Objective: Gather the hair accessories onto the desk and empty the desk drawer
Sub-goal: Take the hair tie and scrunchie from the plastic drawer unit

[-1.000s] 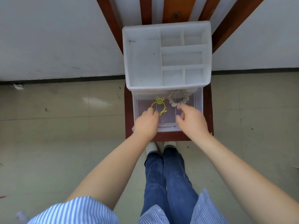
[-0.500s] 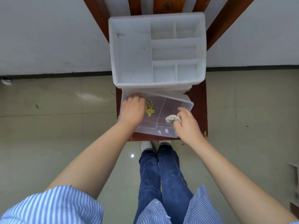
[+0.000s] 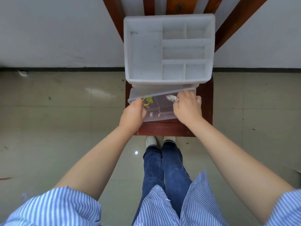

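Clear drawer (image 3: pixel 160 110) tilted over red-brown tabletop (image 3: pixel 169 129), below white organizer (image 3: pixel 143 57). Left hand (image 3: pixel 132 115) and right hand (image 3: pixel 187 110): fingers clamp drawer's side walls. Thin plastic likely light, slick, flexible; hold near corners. Yellow hair tie (image 3: pixel 147 101) just beyond left fingers, pale scrunchie (image 3: pixel 171 97) touching right fingers; both soft, likely to slide.

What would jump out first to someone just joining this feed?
The white compartment organizer fills the top centre, standing on a red-brown wooden surface. Just below it, the left hand and right hand grip a tilted clear drawer. Inside lie a yellow hair tie at left and a pale scrunchie by the right fingers.
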A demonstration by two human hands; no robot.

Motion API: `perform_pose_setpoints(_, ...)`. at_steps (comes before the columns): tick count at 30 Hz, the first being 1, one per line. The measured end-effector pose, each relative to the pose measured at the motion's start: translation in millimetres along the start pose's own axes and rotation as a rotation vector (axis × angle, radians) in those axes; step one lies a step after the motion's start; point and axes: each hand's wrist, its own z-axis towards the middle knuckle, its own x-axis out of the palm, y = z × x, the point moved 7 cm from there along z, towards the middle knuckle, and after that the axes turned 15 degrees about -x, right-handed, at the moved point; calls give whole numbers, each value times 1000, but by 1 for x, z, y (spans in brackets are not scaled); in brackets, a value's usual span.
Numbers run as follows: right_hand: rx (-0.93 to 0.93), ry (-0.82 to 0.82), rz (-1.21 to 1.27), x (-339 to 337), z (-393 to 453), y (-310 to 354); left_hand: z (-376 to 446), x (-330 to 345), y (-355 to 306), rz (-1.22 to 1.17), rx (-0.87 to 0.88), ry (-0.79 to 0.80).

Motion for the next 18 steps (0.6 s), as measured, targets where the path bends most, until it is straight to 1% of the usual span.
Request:
perform_pose_setpoints(3,52,-34,75,-5,4,0,-6,-4,21,-156,-132,-75)
perform_pose_setpoints(6,40,-16,75,-6,4,0,-8,-1,42,-258,-287,-106)
perform_pose_setpoints(8,77,-21,76,-8,3,-4,-10,3,47,-255,-340,-99)
perform_pose_setpoints(9,121,-35,85,-11,3,-8,-10,8,47,-205,-339,-80)
perform_pose_setpoints(11,191,-61,110,-15,3,-15,-11,19,44,-54,-297,-23)
perform_pose_setpoints(12,202,-63,116,-16,3,-16,-13,21,40,-4,-249,-23)
perform_pose_setpoints(13,206,-59,118,-16,3,-16,-15,23,33,12,-157,-46)
perform_pose_setpoints(14,209,-57,121,-16,3,-16,-17,25,23,30,-22,-76)
perform_pose_setpoints(15,214,-56,128,-16,3,-16,-20,33,13,123,121,-67)
perform_pose_setpoints(16,216,-58,136,-15,4,-16,-23,48,9,278,228,3)
perform_pose_setpoints(17,218,-59,145,-13,5,-16,-22,63,10,422,280,76)
perform_pose_setpoints(18,218,-61,154,-13,5,-18,-19,74,14,534,296,125)
